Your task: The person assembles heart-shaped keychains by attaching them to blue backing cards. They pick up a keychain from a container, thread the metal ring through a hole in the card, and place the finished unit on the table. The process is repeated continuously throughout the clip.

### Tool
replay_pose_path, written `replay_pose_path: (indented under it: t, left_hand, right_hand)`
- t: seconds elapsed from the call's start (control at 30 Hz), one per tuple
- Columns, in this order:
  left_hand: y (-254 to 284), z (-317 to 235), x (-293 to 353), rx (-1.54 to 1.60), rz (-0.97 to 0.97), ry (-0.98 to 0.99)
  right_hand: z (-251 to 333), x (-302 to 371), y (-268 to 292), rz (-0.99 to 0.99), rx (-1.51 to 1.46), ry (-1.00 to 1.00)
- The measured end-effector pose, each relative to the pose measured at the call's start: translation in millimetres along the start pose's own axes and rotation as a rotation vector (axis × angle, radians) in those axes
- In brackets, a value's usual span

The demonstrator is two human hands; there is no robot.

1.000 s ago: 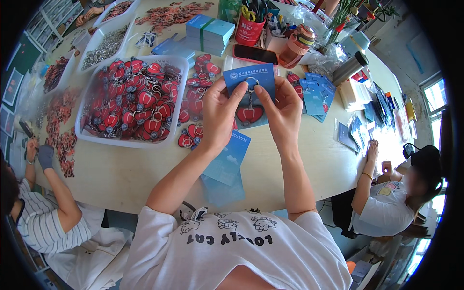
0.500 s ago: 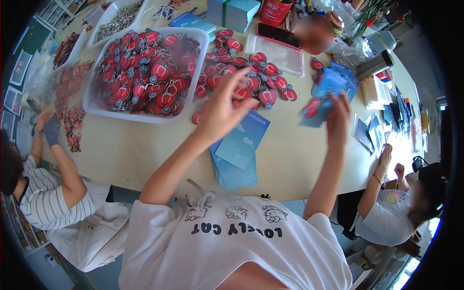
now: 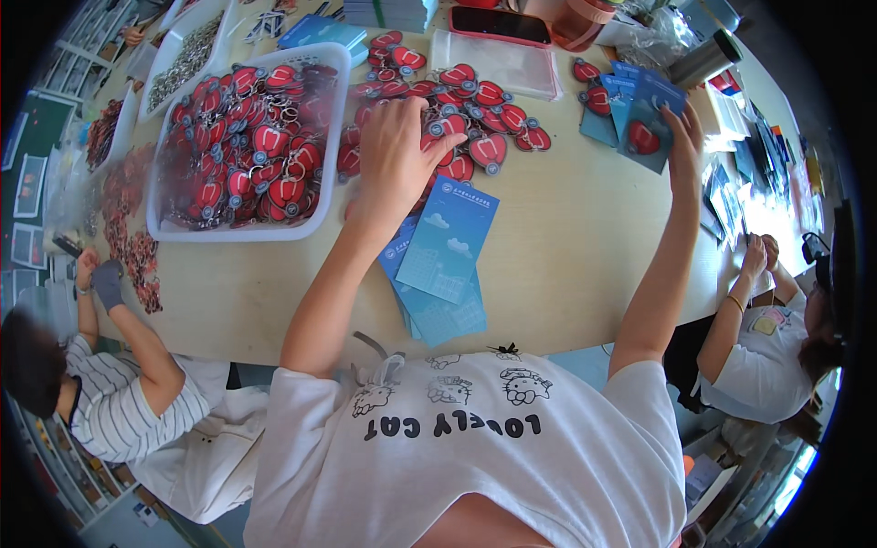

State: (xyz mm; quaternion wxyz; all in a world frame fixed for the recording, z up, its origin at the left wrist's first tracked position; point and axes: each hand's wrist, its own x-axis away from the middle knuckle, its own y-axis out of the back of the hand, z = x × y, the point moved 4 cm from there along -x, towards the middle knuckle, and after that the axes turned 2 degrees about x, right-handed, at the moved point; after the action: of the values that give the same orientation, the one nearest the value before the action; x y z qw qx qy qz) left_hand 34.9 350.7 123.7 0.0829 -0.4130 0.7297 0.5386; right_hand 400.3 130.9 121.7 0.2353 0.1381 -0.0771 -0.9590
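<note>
My left hand (image 3: 400, 151) reaches over a loose pile of red heart-shaped keychains (image 3: 475, 119) on the table, its fingers spread and touching one of them. My right hand (image 3: 681, 132) is stretched far to the right and holds a blue card with a red heart keychain (image 3: 647, 135) fixed on it, at a small stack of finished blue cards (image 3: 610, 100). A stack of blank blue cards (image 3: 440, 260) lies on the pale table (image 3: 566, 265) just in front of me.
A white tray (image 3: 247, 146) heaped with red keychains stands at the left. Clear plastic sleeves (image 3: 498, 62) and a red phone (image 3: 501, 23) lie behind the pile. A person in a striped shirt (image 3: 110, 402) sits at the left, another person (image 3: 776, 356) at the right.
My hands, together on one carded keychain a second ago, have parted. The right carried the card out to the stack on the right; the left moved onto the loose keychains.
</note>
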Motion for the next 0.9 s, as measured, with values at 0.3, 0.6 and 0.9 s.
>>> replay_pose_path:
  t: [0.3, 0.6, 0.9]
  left_hand:
    - [3, 5, 6, 0.002, 0.017, 0.063]
    - [16, -34, 57, -0.08, 0.305, 0.091]
    - [27, -10, 58, 0.922, 0.181, 0.581]
  right_hand:
    - [51, 80, -112, 0.336, 0.535, 0.551]
    - [27, 103, -145, 0.435, 0.704, 0.526]
    - [42, 124, -152, 0.188, 0.67, 0.535]
